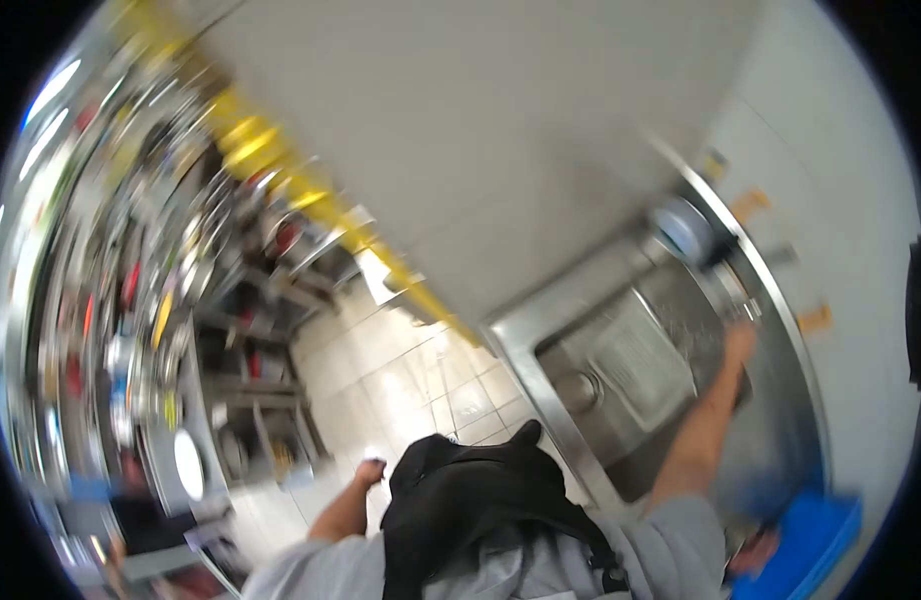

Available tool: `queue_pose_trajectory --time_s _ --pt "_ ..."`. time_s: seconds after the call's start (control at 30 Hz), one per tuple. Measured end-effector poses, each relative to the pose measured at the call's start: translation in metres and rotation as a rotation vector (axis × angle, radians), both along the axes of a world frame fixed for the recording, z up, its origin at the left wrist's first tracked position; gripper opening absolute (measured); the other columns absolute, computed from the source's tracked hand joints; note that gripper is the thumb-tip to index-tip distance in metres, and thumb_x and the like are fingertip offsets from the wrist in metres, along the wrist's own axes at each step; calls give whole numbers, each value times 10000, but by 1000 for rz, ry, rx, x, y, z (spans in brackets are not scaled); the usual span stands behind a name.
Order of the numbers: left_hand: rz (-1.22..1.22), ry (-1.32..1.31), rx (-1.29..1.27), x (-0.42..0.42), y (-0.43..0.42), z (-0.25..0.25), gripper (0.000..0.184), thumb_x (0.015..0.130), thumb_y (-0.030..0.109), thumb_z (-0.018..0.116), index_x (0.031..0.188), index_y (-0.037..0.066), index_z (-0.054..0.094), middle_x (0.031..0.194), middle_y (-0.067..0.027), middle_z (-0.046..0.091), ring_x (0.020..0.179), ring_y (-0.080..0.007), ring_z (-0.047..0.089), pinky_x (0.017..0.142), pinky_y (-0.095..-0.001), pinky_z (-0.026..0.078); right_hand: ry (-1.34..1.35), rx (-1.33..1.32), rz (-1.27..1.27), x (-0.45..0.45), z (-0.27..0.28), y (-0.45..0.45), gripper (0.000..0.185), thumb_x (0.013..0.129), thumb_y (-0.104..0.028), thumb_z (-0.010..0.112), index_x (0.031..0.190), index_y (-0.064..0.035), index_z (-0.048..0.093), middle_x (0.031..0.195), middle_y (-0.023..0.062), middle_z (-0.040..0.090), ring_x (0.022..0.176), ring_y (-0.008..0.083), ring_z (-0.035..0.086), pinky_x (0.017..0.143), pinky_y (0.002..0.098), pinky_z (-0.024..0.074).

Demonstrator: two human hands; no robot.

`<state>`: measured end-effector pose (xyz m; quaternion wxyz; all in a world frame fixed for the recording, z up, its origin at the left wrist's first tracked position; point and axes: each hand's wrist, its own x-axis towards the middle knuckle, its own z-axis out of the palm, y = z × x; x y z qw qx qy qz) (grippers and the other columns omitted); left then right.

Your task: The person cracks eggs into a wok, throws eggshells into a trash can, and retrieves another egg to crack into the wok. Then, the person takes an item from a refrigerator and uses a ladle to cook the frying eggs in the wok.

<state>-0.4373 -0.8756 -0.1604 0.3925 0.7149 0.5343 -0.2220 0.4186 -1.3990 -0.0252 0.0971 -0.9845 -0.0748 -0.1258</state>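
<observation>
In the head view, the sink (606, 485) has a raised metal front rim facing the person, and its left end sits close to a tall grey panel (461, 130) that closes off that side. Behind it a wall (831, 150) limits reach, while a blue bin (811, 550) crowds the near right corner. The right hand (743, 342) reaches across the basin to the far ledge, at a metal fitting (750, 309) that looks like a tap; whether the fingers close on it I cannot tell. The left hand (369, 472) hangs low beside the apron (481, 510), over open tiled floor (381, 385), fingers apparently curled, though any hold is unclear. Motion smears the shelves (131, 270) at left, and the dark round border cuts off the corners. The bin's contents are hard to make out. The fitting is shiny, small and blurred, near a round container (684, 230); a pale, ridged tray (641, 370) lies tilted in the basin.
</observation>
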Motion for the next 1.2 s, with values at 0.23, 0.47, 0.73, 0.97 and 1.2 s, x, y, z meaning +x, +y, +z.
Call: queue_pose_trajectory --time_s 0.23,0.47,0.73,0.97,1.2 --pt "107 125 79 -5 -20 27 473 877 397 530 1083 17 720 1158 -236 667 1114 -390 618 984 -436 476 1564 508 -475 -12 -85 -21 187 858 -90 466 874 -15 637 832 151 644 699 319 605 671 453 548" --pt "144 96 -5 -54 -23 -1 512 899 436 479 999 3 733 1101 -256 668 1069 -414 624 959 -462 474 941 596 -293 -185 -159 93 403 971 -428 515 999 -29 556 950 187 617 796 318 587 679 452 488" --pt "152 -10 -25 -134 82 -24 509 912 423 492 1076 -6 711 1173 -263 647 1128 -408 603 996 -454 456 858 -307 226 -199 -102 180 739 825 -443 681 1423 -80 441 1369 193 532 1248 355 510 1041 496 406" --pt "423 -32 -118 -220 198 -100 488 890 396 535 1102 -12 700 1147 -240 675 1100 -391 627 972 -431 472 621 -146 -321 -294 10 341 586 967 -440 441 1330 1 576 1407 252 516 1304 414 498 1059 550 383" --pt "558 -203 -198 -205 279 -55 390 906 319 584 1091 -6 696 872 -121 695 760 -247 667 651 -359 509 786 -421 56 -486 110 570 690 963 -494 368 1247 91 597 1383 313 503 1343 396 462 1155 619 194"
